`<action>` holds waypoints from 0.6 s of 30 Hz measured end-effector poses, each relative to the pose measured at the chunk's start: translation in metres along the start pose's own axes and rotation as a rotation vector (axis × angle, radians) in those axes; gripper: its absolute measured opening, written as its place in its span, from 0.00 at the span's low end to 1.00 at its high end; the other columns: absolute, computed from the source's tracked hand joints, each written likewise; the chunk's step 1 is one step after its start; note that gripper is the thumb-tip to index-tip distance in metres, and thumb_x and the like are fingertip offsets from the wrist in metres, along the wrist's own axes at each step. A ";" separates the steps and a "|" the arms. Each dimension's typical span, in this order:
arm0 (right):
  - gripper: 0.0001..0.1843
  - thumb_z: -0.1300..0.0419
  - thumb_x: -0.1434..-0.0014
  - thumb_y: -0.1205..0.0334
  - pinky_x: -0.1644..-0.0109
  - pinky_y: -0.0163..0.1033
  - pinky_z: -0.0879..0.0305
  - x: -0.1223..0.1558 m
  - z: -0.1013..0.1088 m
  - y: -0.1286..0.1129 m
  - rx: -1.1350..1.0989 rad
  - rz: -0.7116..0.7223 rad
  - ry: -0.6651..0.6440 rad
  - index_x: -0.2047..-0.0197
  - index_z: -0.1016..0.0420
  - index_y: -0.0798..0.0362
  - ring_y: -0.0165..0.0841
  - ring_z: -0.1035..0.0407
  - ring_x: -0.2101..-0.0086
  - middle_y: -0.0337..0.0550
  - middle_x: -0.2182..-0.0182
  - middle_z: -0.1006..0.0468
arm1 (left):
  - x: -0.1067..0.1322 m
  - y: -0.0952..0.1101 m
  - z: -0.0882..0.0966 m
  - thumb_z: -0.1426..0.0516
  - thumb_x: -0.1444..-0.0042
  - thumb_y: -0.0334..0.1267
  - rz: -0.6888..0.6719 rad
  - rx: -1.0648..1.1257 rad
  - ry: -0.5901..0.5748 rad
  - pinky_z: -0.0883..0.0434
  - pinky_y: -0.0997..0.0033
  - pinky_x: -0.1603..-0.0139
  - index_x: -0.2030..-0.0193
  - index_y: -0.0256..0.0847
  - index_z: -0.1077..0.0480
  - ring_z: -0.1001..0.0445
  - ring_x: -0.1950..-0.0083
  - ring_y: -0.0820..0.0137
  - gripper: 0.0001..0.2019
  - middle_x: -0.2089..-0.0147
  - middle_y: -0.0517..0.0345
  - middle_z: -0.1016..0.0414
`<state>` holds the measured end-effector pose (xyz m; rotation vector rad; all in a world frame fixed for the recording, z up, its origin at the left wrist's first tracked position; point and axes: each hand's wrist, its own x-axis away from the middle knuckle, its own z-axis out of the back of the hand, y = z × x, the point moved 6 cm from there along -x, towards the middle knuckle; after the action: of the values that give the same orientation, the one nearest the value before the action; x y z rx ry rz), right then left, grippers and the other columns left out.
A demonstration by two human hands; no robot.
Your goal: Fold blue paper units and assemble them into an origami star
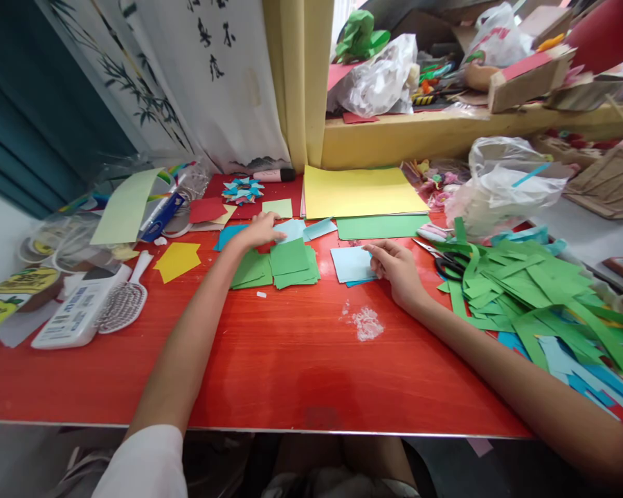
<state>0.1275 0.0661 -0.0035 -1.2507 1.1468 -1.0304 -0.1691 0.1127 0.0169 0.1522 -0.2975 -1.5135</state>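
My left hand (259, 232) is at the left edge of a light blue paper square (292, 229), with its thumb and fingers around that edge. Just below lie stacks of green paper squares (289, 257). A folded light blue piece (320, 229) rests to the right. My right hand (397, 271) pinches the right side of another light blue paper square (350, 264); a darker blue sheet shows under its lower edge. Scissors (449, 263) with black handles lie right of this hand, partly under green paper strips (519, 283).
Yellow sheets (360, 191) lie at the back. A folded paper star ring (242, 190) sits on red paper beside a marker (273, 175). At left are a hairbrush (127, 301), a white bottle (80, 311) and yellow paper (177, 261). A plastic bag (509, 187) stands at right.
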 end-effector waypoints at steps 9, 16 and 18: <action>0.11 0.39 0.48 0.54 0.80 0.31 0.51 0.000 -0.001 0.000 0.006 0.013 -0.014 0.71 0.30 0.54 0.22 0.46 0.83 0.33 0.84 0.36 | 0.022 -0.106 0.038 0.41 0.59 0.52 0.165 -0.319 -0.233 0.42 0.58 0.42 0.40 0.47 0.40 0.43 0.37 0.49 0.37 0.35 0.49 0.44; 0.10 0.40 0.47 0.56 0.80 0.31 0.52 0.000 -0.002 0.000 0.010 0.007 -0.023 0.71 0.31 0.54 0.22 0.46 0.83 0.33 0.84 0.35 | 0.021 -0.108 0.033 0.38 0.63 0.51 0.243 -0.308 -0.198 0.40 0.53 0.44 0.41 0.45 0.39 0.41 0.41 0.48 0.39 0.44 0.43 0.34; 0.10 0.40 0.47 0.56 0.80 0.30 0.52 0.000 -0.003 -0.001 0.011 0.008 -0.022 0.71 0.31 0.54 0.22 0.46 0.83 0.33 0.84 0.35 | 0.020 -0.107 0.034 0.38 0.63 0.49 0.224 -0.310 -0.188 0.39 0.55 0.45 0.44 0.43 0.37 0.40 0.41 0.49 0.36 0.43 0.41 0.37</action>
<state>0.1249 0.0658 -0.0026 -1.2450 1.1274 -1.0136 -0.2810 0.0898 0.0210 -0.2629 -0.2177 -1.3333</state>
